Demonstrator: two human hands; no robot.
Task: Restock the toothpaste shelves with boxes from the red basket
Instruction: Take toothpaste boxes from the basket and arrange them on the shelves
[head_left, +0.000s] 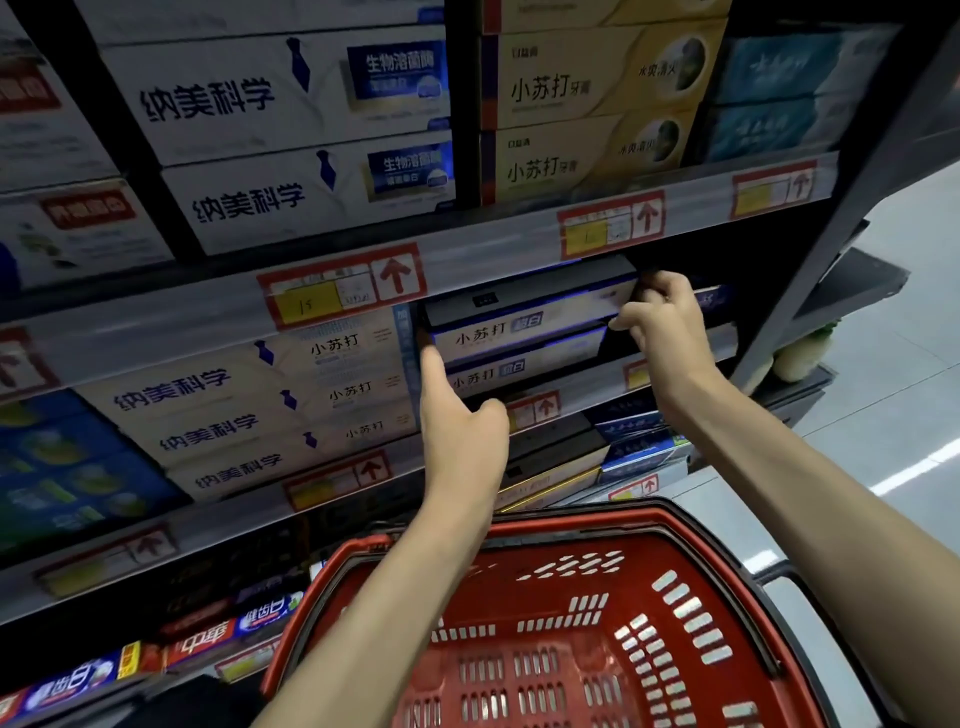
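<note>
So, the right hand (667, 319) grips the right end of a long white-and-blue cardboard toothpaste box with a dark top face (524, 310), its fingers curled round that end and the thumb on the front. The left hand (460, 434) holds nothing: its index finger is straight, with the tip pressed against the box's left end, and the other fingers are folded under.

The box lies flat between the two hands. Its long axis runs left to right along the shelf front, the printed face turned outward and the dark face up. It sits on top of a second toothpaste box of the same kind (517, 366), which lies the same way. That makes two of them in this slot, on the grey metal shelf (587, 387), second from the top in view.

Just to the left on that shelf, three cream-coloured cardboard boxes with blue print (218, 421) are stacked flat, with their long sides outward too. The rail above carries three red-framed price labels with red arrows (343, 286).

One red plastic basket with slotted walls (691, 613) stands below the forearms, close to the shelving.
</note>
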